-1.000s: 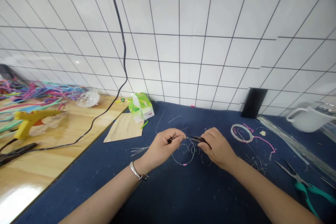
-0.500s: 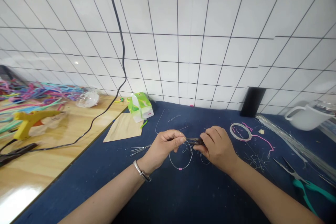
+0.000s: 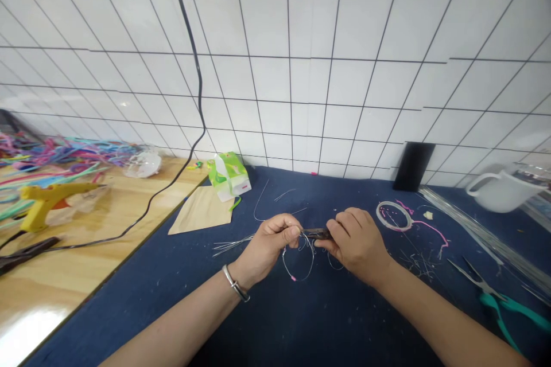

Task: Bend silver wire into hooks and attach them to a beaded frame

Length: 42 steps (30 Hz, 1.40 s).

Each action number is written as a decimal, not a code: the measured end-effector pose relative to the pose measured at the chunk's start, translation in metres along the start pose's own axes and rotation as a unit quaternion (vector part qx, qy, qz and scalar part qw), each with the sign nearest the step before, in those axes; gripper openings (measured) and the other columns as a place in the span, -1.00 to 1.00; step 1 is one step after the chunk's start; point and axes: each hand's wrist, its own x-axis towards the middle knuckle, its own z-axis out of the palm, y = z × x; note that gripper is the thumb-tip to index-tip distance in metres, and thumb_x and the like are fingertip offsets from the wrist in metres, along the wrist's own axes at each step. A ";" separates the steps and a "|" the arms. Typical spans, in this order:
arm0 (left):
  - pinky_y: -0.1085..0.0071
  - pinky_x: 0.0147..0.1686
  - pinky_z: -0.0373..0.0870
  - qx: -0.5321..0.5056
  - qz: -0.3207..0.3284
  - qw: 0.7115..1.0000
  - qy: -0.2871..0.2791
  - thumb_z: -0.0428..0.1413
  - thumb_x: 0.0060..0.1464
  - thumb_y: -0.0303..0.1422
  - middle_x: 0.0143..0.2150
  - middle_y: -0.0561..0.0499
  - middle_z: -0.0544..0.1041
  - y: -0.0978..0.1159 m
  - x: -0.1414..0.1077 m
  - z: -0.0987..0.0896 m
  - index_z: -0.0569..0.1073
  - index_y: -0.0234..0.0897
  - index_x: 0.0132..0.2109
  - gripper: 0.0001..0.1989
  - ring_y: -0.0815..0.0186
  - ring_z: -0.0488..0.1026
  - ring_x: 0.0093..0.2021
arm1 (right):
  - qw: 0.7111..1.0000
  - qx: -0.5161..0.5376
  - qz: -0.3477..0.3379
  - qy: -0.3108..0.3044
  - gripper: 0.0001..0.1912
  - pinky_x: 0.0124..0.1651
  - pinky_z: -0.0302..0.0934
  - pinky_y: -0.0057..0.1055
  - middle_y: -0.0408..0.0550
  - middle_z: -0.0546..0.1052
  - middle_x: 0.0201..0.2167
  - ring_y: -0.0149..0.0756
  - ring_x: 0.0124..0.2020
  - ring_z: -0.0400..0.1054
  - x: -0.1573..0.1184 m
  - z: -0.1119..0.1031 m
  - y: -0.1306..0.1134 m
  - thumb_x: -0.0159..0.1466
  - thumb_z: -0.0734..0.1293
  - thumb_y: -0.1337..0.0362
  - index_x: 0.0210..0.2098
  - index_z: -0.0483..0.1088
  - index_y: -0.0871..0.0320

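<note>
Between thumb and fingers, my left hand (image 3: 271,243) pinches a loop of thin silvery wire (image 3: 313,264) that hangs below it. A small pink bead or wrap (image 3: 293,278) sits at the bottom of the loop. My right hand (image 3: 355,243) is closed around dark pliers (image 3: 317,233), whose jaws point left and reach the wire beside my left fingertips. Whether the jaws grip the wire is too small to tell. Behind and under the pliers lie more curled wire pieces, partly hidden.
Right of my hands are a round clear dish (image 3: 394,216) with pink bits, teal-handled pliers (image 3: 495,292), wire bundles (image 3: 486,235) and a white jug (image 3: 501,190). Leftward lie a green tissue pack (image 3: 230,178), a yellow glue gun (image 3: 43,203) and a black cord (image 3: 200,86).
The wire loop has turned and narrowed a little, and its pink piece looks shorter. The pliers' jaws have shifted slightly at the wire; both hands stay close together.
</note>
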 end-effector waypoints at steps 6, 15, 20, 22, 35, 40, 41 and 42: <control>0.48 -0.44 0.13 -0.038 -0.007 0.999 -0.004 0.09 0.07 -0.39 -0.60 0.11 0.27 -0.001 0.001 0.000 0.38 -0.36 -0.41 -0.86 0.46 0.23 -0.52 | 1.000 -0.010 -0.007 0.005 -0.61 -0.19 0.04 -0.22 0.02 0.32 -0.40 -0.16 -0.24 0.14 0.000 -0.003 0.000 0.21 0.19 0.00 -0.29 0.35 0.24; 0.50 -0.47 0.12 -0.062 -0.004 0.998 -0.017 0.11 0.05 -0.37 -0.59 0.11 0.30 -0.001 0.000 -0.001 0.35 -0.34 -0.36 -0.88 0.46 0.23 -0.53 | 1.000 -0.011 -0.013 0.008 -0.60 -0.20 0.03 -0.24 0.02 0.32 -0.42 -0.17 -0.24 0.15 0.003 -0.007 0.000 0.23 0.15 -0.01 -0.29 0.35 0.23; 0.50 -0.47 0.15 -0.066 0.015 0.998 -0.012 0.14 0.02 -0.40 -0.54 0.11 0.30 0.000 0.001 -0.002 0.37 -0.34 -0.41 -0.89 0.48 0.22 -0.53 | 1.000 -0.010 -0.016 0.007 -0.60 -0.20 0.03 -0.24 0.02 0.32 -0.42 -0.17 -0.24 0.15 0.003 -0.007 0.000 0.23 0.15 -0.01 -0.30 0.35 0.22; 0.50 -0.48 0.14 -0.066 0.018 0.998 -0.008 0.16 0.00 -0.41 -0.50 0.09 0.31 -0.001 0.001 -0.002 0.39 -0.35 -0.41 -0.89 0.50 0.21 -0.54 | 1.000 -0.011 -0.016 0.001 -0.60 -0.20 0.03 -0.24 0.02 0.32 -0.42 -0.17 -0.25 0.15 0.003 -0.006 0.000 0.22 0.17 -0.01 -0.29 0.35 0.23; 0.52 -0.55 0.09 0.000 -0.004 1.000 -0.006 0.20 -0.05 -0.39 -0.60 0.11 0.33 0.000 0.003 -0.008 0.41 -0.36 -0.41 -0.87 0.48 0.22 -0.59 | 0.999 -0.007 -0.034 0.005 -0.59 -0.24 0.01 -0.26 -0.01 0.30 -0.46 -0.20 -0.28 0.13 0.005 -0.007 0.001 0.24 0.13 -0.03 -0.33 0.36 0.20; 0.52 -0.55 0.11 0.025 0.012 0.999 -0.020 0.20 -0.07 -0.40 -0.58 0.10 0.34 0.000 0.004 -0.011 0.42 -0.36 -0.43 -0.87 0.48 0.23 -0.58 | 0.999 -0.007 -0.046 -0.003 -0.61 -0.25 0.01 -0.27 -0.02 0.31 -0.47 -0.21 -0.29 0.14 0.005 -0.009 0.003 0.24 0.15 -0.01 -0.32 0.36 0.20; 0.52 -0.54 0.12 0.033 0.015 0.999 -0.020 0.21 -0.07 -0.40 -0.58 0.10 0.34 0.001 0.004 -0.011 0.42 -0.36 -0.43 -0.87 0.48 0.23 -0.58 | 0.999 -0.006 -0.046 -0.003 -0.61 -0.26 0.01 -0.28 -0.02 0.31 -0.47 -0.22 -0.29 0.14 0.005 -0.009 0.003 0.24 0.15 -0.01 -0.32 0.36 0.20; 0.52 -0.54 0.12 0.042 0.019 0.999 -0.020 0.21 -0.07 -0.40 -0.57 0.10 0.34 0.001 0.004 -0.011 0.42 -0.36 -0.44 -0.87 0.48 0.23 -0.58 | 0.999 -0.005 -0.047 -0.002 -0.61 -0.26 0.01 -0.28 -0.03 0.31 -0.47 -0.23 -0.30 0.14 0.005 -0.010 0.003 0.24 0.14 -0.01 -0.32 0.36 0.20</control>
